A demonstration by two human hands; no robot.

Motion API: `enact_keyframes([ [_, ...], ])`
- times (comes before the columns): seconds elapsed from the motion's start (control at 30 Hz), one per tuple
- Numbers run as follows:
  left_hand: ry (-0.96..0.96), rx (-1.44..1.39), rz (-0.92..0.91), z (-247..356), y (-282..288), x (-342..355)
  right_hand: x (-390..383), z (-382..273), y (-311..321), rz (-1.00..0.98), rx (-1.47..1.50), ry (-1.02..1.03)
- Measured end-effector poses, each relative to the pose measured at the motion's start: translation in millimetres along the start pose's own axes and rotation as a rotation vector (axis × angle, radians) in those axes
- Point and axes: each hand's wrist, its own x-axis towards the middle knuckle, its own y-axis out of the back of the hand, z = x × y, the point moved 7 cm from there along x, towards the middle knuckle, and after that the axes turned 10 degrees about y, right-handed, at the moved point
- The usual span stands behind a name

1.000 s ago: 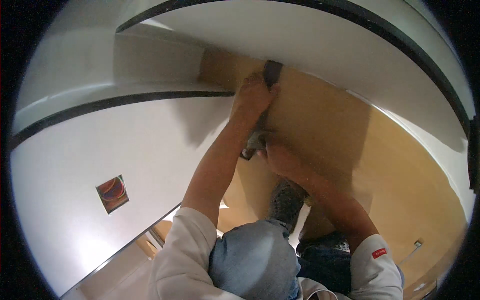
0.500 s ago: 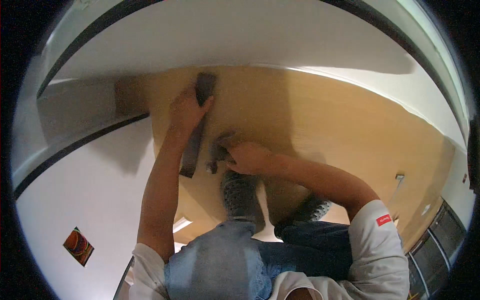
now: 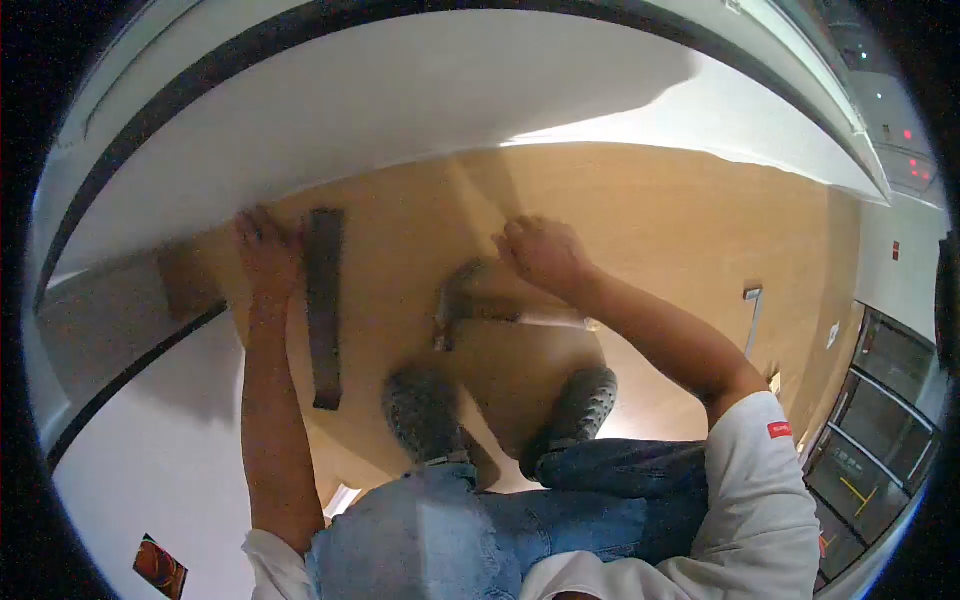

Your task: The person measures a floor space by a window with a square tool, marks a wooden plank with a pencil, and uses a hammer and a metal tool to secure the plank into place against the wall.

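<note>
On the wooden floor lies a hammer [image 3: 452, 303], its dark head toward the left and its handle stretching right. My right hand [image 3: 545, 252] is above and beyond the handle, apart from it, with fingers curled in; what they hold, if anything, is hidden. A long dark flat strip [image 3: 325, 310] rests on the floor left of the hammer. Just left of the strip's far end, my left hand [image 3: 268, 255] reaches to the foot of the white wall, fingers extended and somewhat dim in shadow.
The white wall [image 3: 400, 110] curves across the far side, with another wall [image 3: 150, 420] at the left. My shoes [image 3: 425, 410] stand close to the hammer. A small metal fitting [image 3: 752, 294] is on the floor at right, and a dark framed glass panel [image 3: 870, 430] beyond it.
My right hand has let go of the hammer, which now lies on the floor, and has moved up and right. My left hand has released the dark strip and shifted left to the wall's foot.
</note>
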Motion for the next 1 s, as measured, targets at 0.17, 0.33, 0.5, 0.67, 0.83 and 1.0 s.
enact_keyframes([
  [0.17,-0.069,-0.056,0.001,10,-20,2,17,90,-22,0.208,-0.597,-0.084],
  [0.33,-0.198,0.045,0.033,9,-6,3,17,100,14,0.306,-0.248,-0.210],
  [0.5,0.007,0.082,-0.195,23,-4,-9,1,120,30,0.051,0.175,-0.421],
  [0.67,-0.046,0.072,-0.017,-8,-36,-4,1,156,11,0.375,0.124,-0.259],
  [0.83,0.176,-0.258,-0.098,17,-3,12,-9,153,20,0.241,-0.024,-0.225],
  [1.0,0.301,-0.112,0.015,-68,2,20,4,153,-1,-0.060,-0.092,-0.200],
])
